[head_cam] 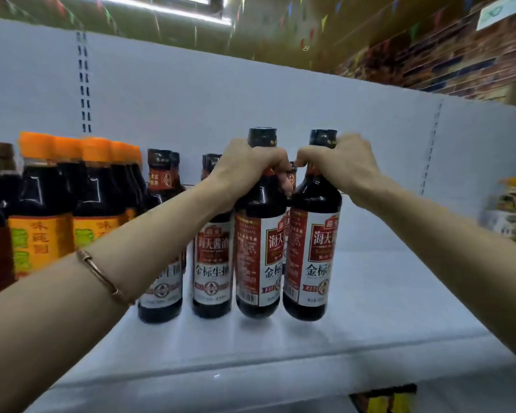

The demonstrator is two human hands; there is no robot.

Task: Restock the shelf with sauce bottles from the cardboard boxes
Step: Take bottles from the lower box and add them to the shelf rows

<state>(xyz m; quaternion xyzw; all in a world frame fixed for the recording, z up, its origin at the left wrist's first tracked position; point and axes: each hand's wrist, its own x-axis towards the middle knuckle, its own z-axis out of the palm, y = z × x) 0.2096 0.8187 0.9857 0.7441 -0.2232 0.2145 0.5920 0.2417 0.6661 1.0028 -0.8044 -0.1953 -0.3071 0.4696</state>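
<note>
My left hand (248, 165) grips the neck of a dark sauce bottle (258, 257) with a red and white label. My right hand (337, 165) grips the neck of a matching bottle (310, 257) right beside it. Both bottles hang upright just above the white shelf (370, 323), their bases slightly off its surface and their shoulders nearly touching. To their left, more bottles of the same kind (212, 263) stand on the shelf in rows, partly hidden behind my left forearm.
Orange-capped bottles with yellow labels (51, 204) crowd the shelf's left end. A jar with a yellow label (510, 213) stands at the far right. The white back panel (221, 99) rises behind. Bare shelf lies to the right of the held bottles.
</note>
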